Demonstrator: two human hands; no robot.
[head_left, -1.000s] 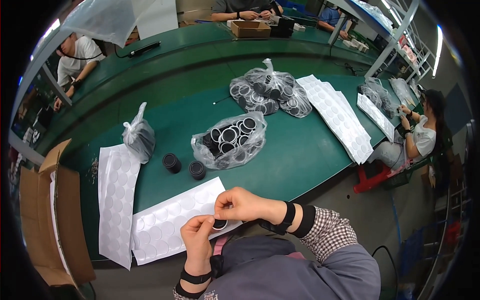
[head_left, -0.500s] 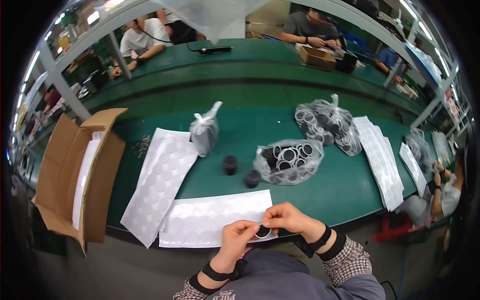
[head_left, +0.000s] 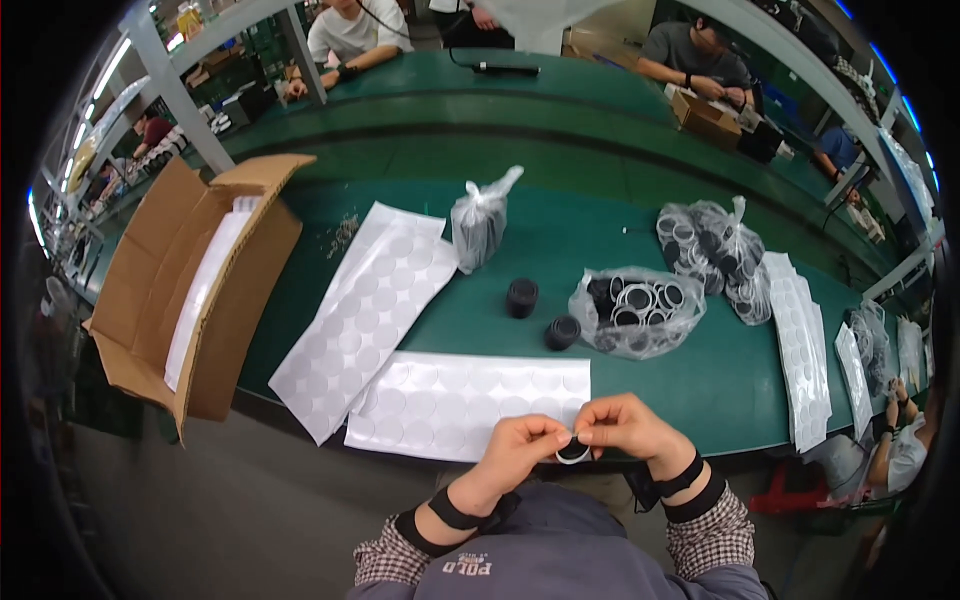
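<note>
Both my hands are at the table's near edge, pinching one small round black piece with a white rim (head_left: 573, 455) between them. My left hand (head_left: 518, 450) grips its left side with thumb and forefinger. From the other side, the thumb and fingertips of my right hand (head_left: 635, 430) close on its upper edge. Fingertips cover part of the piece. Just beyond lies a white sheet of round stickers (head_left: 460, 400), its right end by my hands. Farther off stand two short stacks of black discs, one upright (head_left: 521, 298) and another (head_left: 563, 332) nearer me.
An open clear bag (head_left: 650, 345) holds black discs and white-rimmed rings. Tied bags stand behind, one grey (head_left: 480, 225), others (head_left: 712, 250) right. More sticker sheets lie left (head_left: 365, 310) and right (head_left: 797, 350). A cardboard box (head_left: 245, 310) stands far left. Other people sit across the table.
The view has shifted, so the table's things appear farther right and higher. Both hands still pinch the round piece, with slightly changed finger positions.
</note>
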